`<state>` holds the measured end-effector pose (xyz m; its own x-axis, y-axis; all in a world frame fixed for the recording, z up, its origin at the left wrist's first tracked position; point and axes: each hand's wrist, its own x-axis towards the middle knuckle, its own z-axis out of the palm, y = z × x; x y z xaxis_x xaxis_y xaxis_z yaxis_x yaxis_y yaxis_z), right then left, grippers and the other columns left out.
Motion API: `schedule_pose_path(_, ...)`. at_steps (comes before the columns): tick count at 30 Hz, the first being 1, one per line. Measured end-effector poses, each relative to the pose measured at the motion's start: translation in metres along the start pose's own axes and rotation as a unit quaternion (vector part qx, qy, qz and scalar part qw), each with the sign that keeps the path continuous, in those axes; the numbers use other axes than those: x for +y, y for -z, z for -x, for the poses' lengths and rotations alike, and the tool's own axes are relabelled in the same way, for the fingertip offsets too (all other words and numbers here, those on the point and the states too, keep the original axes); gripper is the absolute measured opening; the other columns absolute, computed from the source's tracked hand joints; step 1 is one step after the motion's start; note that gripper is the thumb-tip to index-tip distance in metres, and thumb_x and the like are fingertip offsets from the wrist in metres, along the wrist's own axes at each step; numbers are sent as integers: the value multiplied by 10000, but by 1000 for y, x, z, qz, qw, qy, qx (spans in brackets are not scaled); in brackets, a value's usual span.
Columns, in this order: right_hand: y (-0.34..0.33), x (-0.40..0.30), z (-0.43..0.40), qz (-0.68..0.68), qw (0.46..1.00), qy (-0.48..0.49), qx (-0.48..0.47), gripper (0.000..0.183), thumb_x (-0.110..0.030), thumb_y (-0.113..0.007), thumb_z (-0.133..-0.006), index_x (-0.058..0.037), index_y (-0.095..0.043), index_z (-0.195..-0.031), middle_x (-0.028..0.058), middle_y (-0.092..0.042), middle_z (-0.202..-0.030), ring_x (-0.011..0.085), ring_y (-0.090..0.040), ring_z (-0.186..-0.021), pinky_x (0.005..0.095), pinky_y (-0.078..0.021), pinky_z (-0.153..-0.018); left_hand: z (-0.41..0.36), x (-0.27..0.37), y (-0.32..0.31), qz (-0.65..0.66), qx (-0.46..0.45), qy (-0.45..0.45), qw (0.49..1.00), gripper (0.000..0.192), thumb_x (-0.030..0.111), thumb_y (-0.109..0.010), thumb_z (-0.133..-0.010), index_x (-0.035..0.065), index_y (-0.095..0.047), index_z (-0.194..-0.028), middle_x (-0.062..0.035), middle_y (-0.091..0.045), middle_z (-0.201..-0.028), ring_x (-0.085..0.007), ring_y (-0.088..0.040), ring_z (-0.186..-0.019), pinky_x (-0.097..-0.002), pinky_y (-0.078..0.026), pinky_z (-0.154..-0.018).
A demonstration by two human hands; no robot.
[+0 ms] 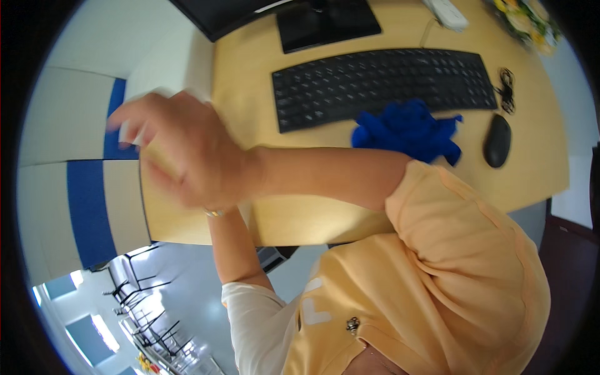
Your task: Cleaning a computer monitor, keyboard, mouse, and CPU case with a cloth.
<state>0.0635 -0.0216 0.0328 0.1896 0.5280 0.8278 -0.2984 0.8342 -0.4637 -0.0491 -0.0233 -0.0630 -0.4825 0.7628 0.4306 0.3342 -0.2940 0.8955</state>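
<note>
My right hand (192,140) is raised over the left end of the desk, blurred, with its fingers curled. A small pale patch shows between the fingers; whether it is a held thing or background, I cannot tell. Behind it, my left hand is mostly hidden; a bracelet (214,212) shows on the left wrist just below. My right forearm crosses in front of a crumpled blue cloth (405,131), which lies on the desk against the near edge of a black keyboard (379,86).
A black mouse (497,140) and a bundled black cable (506,91) lie right of the keyboard. Beyond stand a monitor base (328,26), a white power strip (447,14) and artificial flowers (527,23). A white and blue partition (86,211) borders the desk's left side.
</note>
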Motion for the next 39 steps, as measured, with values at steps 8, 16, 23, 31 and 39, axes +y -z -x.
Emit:
schedule_pose_path(8,8,-129,70,-72,894,420,-136,158,-150,-547,-779,-30,-538,-882,61,-521,-727,193,-527,-636,381,-435,-643,148,80,-114,-168,-421,-489,745,516,335,-557,-813,116,-480,-1274,-84,-409,-1367,-256,-345,-1292,-418,-255,-1073)
schedule_pose_path(16,110,-120,80,128,835,299,-444,250,-157,-587,-776,-89,-559,-1015,77,-581,-891,214,-582,-767,341,-435,-778,171,46,-104,-159,-501,-374,764,484,376,-553,-818,130,-515,-1233,-75,-451,-1326,-276,-331,-1292,-425,-250,-1057)
schedule_pose_path(23,208,-102,94,300,799,178,-491,281,-131,-582,-754,-83,-582,-1031,36,-558,-890,186,-559,-800,338,-433,-804,87,-8,60,-364,-333,-211,844,327,201,-458,-916,92,-551,-1210,-116,-476,-1310,-317,-380,-1256,-426,-285,-1040)
schedule_pose_path(31,193,-77,110,238,819,-2,-521,340,-7,-571,-724,-56,-571,-1060,73,-569,-903,228,-558,-792,364,-432,-780,-18,-86,189,-515,-173,-24,839,447,289,-247,-970,41,-506,-1236,-167,-442,-1331,-392,-362,-1247,-431,-254,-1060)
schedule_pose_path(39,196,-69,107,260,826,-115,-487,383,28,-574,-699,-27,-554,-1078,108,-562,-907,275,-538,-760,395,-433,-716,34,-15,60,-309,-444,-173,823,358,273,-422,-943,91,-555,-1220,-114,-472,-1325,-330,-352,-1274,-428,-243,-1051)
